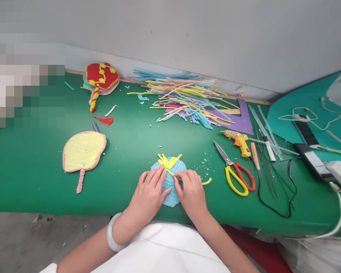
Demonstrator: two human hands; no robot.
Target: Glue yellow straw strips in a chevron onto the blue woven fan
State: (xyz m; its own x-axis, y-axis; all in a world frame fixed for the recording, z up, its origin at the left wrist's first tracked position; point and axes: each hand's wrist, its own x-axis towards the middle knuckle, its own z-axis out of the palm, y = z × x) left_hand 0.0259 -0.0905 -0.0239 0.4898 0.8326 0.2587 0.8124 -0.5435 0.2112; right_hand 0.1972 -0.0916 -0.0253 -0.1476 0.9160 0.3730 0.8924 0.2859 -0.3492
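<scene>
A round pad of light blue pipe cleaners [169,199] lies at the table's near side, with short yellow pipe cleaner pieces [170,163] fanned in a V across its top. My left hand [149,191] rests on the pad's left part, fingers stretched out and tips by the yellow pieces. Over the right part, my right hand [191,191] pinches a yellow pipe cleaner [207,182]; one end runs toward my left fingertips and the other sticks out to the right. My right palm hides its middle stretch.
Scissors [235,170], a yellow glue gun [238,142] and its black cord lie to the right. A pile of coloured pipe cleaners [184,94] is at the back. On the left are a yellow fan [84,151] and a red fan [102,76].
</scene>
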